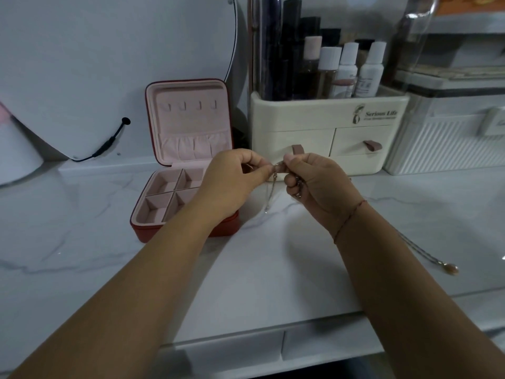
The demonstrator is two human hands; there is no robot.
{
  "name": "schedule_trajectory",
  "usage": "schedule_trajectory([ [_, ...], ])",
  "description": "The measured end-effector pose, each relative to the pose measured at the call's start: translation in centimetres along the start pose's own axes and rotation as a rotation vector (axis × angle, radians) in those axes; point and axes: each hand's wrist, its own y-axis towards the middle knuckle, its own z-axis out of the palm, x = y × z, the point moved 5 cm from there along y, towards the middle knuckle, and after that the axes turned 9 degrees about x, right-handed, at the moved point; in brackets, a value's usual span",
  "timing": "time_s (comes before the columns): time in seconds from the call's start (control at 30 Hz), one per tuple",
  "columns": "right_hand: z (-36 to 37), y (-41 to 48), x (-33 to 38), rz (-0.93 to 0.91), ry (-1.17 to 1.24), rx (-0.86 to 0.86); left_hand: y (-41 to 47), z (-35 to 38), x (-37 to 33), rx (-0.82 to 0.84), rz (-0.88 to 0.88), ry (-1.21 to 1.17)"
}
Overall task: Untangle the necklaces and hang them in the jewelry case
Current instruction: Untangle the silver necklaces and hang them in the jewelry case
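White marble-veined counter point(273, 269) lies beneath both grips. An open red jewelry case with pink lining point(188, 127) stands just left of the left grip point(232, 179). That grip and the right grip point(318, 184) each pinch a thin silver chain necklace point(269, 194), which dangles between them; a second necklace with a pendant point(449, 268) lies on the counter, right of the right grip

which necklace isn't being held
The thin chain necklace with the orange oval pendant, lying on the white marble counter; the silver chain dangles from the left hand and right hand.
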Motion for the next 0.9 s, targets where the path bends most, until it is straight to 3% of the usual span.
schedule_trajectory([
  [0.47,1.01,-0.23,-0.54,0.142,0.166,0.161,0.04,0.33,0.28,0.04,-0.005,0.04],
  [0.7,0.14,-0.09,-0.43,0.084,-0.007,0.014,0.06,0.44,0.4,0.079,-0.046,0.005],
  [0.9,0.54,-0.26,-0.28,0.109,0.045,0.067,0.15,0.46,0.49,0.079,-0.033,0.032],
])
